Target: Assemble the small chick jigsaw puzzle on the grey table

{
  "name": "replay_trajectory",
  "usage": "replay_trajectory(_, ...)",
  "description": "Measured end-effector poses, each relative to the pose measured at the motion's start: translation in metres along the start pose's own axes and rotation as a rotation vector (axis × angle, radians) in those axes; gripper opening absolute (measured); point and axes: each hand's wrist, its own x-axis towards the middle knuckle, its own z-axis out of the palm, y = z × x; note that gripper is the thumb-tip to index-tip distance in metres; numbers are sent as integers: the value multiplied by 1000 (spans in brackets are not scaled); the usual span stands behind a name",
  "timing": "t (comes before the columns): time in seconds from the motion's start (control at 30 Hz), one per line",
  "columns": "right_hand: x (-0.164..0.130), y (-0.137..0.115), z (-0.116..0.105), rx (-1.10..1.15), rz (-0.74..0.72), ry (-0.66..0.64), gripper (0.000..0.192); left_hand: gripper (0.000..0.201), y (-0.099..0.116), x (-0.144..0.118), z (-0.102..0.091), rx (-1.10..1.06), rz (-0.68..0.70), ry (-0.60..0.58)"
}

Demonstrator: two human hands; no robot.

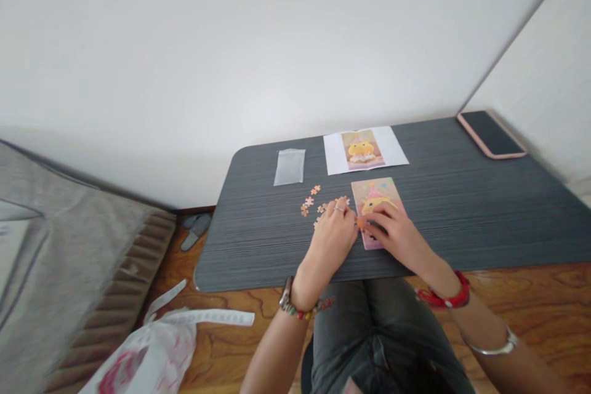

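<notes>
My right grip (399, 237) pinches a piece (361, 222); whether my left grip (335, 234) holds any, I cannot tell. Grey worktop (258, 228), white wall (207, 68), wooden floor (221, 351).

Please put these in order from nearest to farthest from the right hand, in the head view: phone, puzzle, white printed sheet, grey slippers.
1. Puzzle: beneath the right hand's fingers.
2. White printed sheet: just beyond the puzzle.
3. Phone: far back, right side.
4. Grey slippers: on the floor, left.

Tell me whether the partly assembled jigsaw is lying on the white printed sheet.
No, the jigsaw lies on the dark tabletop, with a strip of it showing between jigsaw and sheet.
</notes>
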Motion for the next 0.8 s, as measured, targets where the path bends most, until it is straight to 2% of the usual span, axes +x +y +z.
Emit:
replay_trajectory(0.17,-9,17,-21,-70,40,-27,14,11,17,21,2,20,81,-57)
replay_trajectory(0.37,-9,29,-36,-129,71,-109,13,11,27,38,12,11,108,-42)
replay_trajectory(0.6,-7,46,-41,-198,121,-133,17,19,39,57,31,19,59,-50)
replay_trajectory(0.8,-5,50,-39,-202,146,-151,18,20,39,60,41,44,38,-32)
